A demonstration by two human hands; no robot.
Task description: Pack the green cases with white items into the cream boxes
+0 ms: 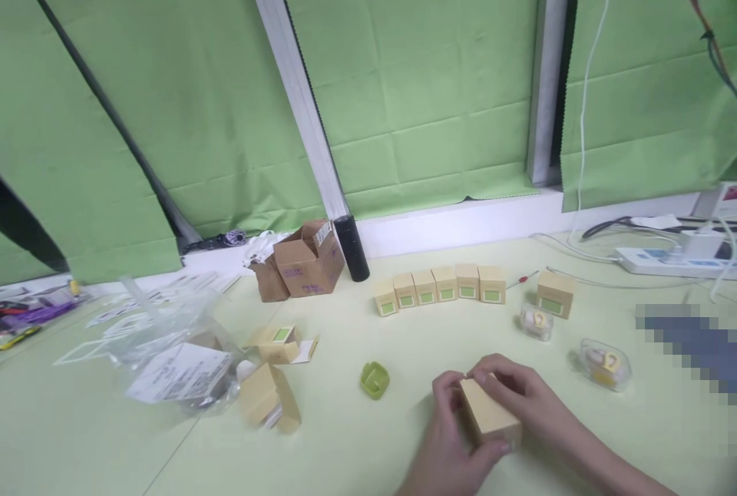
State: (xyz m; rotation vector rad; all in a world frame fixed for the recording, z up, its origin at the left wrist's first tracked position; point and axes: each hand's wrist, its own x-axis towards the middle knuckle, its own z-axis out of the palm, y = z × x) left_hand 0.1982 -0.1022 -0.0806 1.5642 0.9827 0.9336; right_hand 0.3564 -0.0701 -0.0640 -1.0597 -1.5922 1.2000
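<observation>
Between my two hands is a small tan cardboard box (491, 408), held just above or on the table near its front. My left hand (452, 434) wraps its left side and near end, thumb at the near corner. My right hand (518, 388) grips the far right edge, fingers curled at the far end. The far end of the box is partly hidden by my fingers. Left of my hands sits a small green dish (375, 380). Beyond them stands a row of several similar boxes (424, 288) with green labels, and another labelled box (555, 294) stands apart to the right.
Two clear plastic packs (606, 364) lie to the right. At left are two opened small boxes (270, 396) and a plastic bag (184, 365). A brown carton (311, 259) and black cylinder (351, 248) stand at the back. A power strip (662, 260) with cables lies back right.
</observation>
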